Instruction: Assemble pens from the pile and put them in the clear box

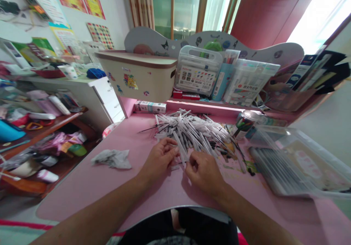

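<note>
Over the near side of a pile of slim white and dark pen-like sticks [189, 128], my two hands are close together. A slim white tube [180, 146] slants between them, its lower end at the fingertips of my right hand [204, 172], which is closed in a pinch. My left hand [160, 156] has its thumb and forefinger pressed together beside the tube; what they grip is too small to make out. To the right, a clear plastic case [326, 161] stands with its lid up, and several grey pens [276, 170] lie in a row inside.
A crumpled tissue [112, 159] lies left on the pink desk [90, 190]. Behind the pile are a metal can [245, 122] and a small carton [150, 106]. The shelf above holds a cream storage box [142, 78], marker cases [197, 71] and a pen holder [290, 95].
</note>
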The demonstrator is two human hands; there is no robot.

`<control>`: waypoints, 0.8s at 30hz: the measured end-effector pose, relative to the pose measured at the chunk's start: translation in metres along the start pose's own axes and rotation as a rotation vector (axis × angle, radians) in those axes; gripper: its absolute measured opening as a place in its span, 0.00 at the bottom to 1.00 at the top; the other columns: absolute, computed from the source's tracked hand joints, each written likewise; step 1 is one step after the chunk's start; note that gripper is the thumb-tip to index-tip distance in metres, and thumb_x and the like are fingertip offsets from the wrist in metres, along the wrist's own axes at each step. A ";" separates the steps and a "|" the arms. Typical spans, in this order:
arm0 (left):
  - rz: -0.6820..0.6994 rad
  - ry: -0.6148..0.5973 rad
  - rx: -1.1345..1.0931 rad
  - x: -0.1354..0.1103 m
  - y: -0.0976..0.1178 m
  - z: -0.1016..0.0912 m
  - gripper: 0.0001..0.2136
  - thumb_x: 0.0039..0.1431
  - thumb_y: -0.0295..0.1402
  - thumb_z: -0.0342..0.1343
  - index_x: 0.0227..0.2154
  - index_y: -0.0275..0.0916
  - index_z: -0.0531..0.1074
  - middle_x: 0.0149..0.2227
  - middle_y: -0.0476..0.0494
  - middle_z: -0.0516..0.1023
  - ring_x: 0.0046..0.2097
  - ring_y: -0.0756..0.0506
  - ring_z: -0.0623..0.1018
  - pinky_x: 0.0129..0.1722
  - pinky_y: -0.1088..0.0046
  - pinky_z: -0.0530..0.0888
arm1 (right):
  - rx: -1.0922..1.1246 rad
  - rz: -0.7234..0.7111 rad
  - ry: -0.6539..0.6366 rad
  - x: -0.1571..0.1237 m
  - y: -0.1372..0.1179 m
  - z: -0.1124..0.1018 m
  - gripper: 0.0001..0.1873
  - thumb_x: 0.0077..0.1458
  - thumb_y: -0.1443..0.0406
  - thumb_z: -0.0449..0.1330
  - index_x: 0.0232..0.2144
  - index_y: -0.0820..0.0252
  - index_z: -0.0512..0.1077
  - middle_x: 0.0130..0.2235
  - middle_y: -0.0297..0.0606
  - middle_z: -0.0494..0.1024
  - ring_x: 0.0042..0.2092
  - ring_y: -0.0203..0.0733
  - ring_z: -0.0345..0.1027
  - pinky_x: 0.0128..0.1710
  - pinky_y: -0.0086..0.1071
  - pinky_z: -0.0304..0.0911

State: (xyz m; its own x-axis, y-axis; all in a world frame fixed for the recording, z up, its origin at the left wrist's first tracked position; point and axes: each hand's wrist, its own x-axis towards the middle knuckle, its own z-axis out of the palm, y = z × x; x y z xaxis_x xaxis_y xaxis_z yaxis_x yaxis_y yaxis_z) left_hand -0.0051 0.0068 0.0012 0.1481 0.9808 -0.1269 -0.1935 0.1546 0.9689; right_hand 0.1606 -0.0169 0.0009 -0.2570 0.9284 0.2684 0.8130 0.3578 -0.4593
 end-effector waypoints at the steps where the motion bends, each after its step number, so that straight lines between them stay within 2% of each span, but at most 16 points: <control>1: -0.015 -0.018 -0.033 0.000 -0.002 0.000 0.17 0.50 0.40 0.65 0.40 0.41 0.66 0.25 0.54 0.74 0.18 0.55 0.66 0.15 0.83 0.60 | 0.019 -0.045 0.015 -0.002 0.000 0.002 0.06 0.50 0.69 0.56 0.23 0.60 0.67 0.25 0.36 0.72 0.28 0.37 0.62 0.32 0.31 0.50; 3: -0.034 -0.045 -0.086 0.001 -0.005 0.001 0.20 0.52 0.39 0.64 0.44 0.43 0.63 0.28 0.53 0.76 0.18 0.55 0.66 0.14 0.82 0.63 | 0.063 -0.119 0.013 -0.005 0.000 0.007 0.05 0.51 0.69 0.56 0.24 0.60 0.67 0.25 0.36 0.72 0.28 0.37 0.62 0.31 0.31 0.50; 6: -0.024 -0.024 -0.105 0.002 -0.005 0.001 0.18 0.53 0.39 0.63 0.44 0.42 0.64 0.29 0.52 0.77 0.18 0.55 0.66 0.14 0.83 0.63 | 0.125 -0.167 -0.027 -0.004 0.003 0.008 0.04 0.52 0.68 0.58 0.26 0.60 0.68 0.26 0.34 0.72 0.28 0.36 0.62 0.31 0.30 0.51; 8: 0.020 0.037 -0.109 0.003 -0.003 -0.001 0.15 0.55 0.38 0.61 0.42 0.41 0.66 0.26 0.53 0.75 0.18 0.56 0.64 0.15 0.85 0.62 | 0.106 -0.127 -0.002 0.000 0.007 0.007 0.05 0.56 0.68 0.56 0.28 0.61 0.70 0.29 0.36 0.72 0.32 0.37 0.65 0.33 0.30 0.53; 12: 0.074 0.117 -0.084 0.004 -0.002 -0.005 0.11 0.59 0.39 0.57 0.40 0.38 0.70 0.21 0.55 0.71 0.18 0.57 0.61 0.16 0.87 0.58 | -0.096 0.049 0.024 0.006 0.010 0.006 0.10 0.61 0.69 0.52 0.31 0.60 0.72 0.37 0.40 0.74 0.38 0.41 0.67 0.36 0.33 0.55; 18: -0.028 0.013 -0.080 -0.004 0.000 0.002 0.11 0.61 0.42 0.54 0.39 0.40 0.69 0.18 0.57 0.66 0.14 0.55 0.60 0.12 0.84 0.57 | -0.253 0.117 -0.039 0.008 0.003 0.015 0.08 0.59 0.65 0.57 0.30 0.59 0.74 0.38 0.43 0.76 0.41 0.47 0.69 0.38 0.36 0.57; 24: -0.047 -0.097 -0.055 -0.006 0.000 0.001 0.10 0.61 0.40 0.54 0.40 0.40 0.69 0.20 0.55 0.68 0.16 0.54 0.64 0.14 0.82 0.62 | -0.160 0.185 -0.003 0.011 0.005 0.012 0.08 0.55 0.68 0.56 0.26 0.59 0.73 0.34 0.41 0.77 0.35 0.43 0.68 0.33 0.34 0.54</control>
State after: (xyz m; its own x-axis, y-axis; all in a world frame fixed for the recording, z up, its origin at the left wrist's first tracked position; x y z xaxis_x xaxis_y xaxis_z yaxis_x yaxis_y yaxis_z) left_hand -0.0050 0.0005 0.0021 0.2511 0.9566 -0.1479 -0.2366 0.2088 0.9489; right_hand 0.1556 -0.0032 -0.0091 -0.0975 0.9770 0.1895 0.9187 0.1616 -0.3604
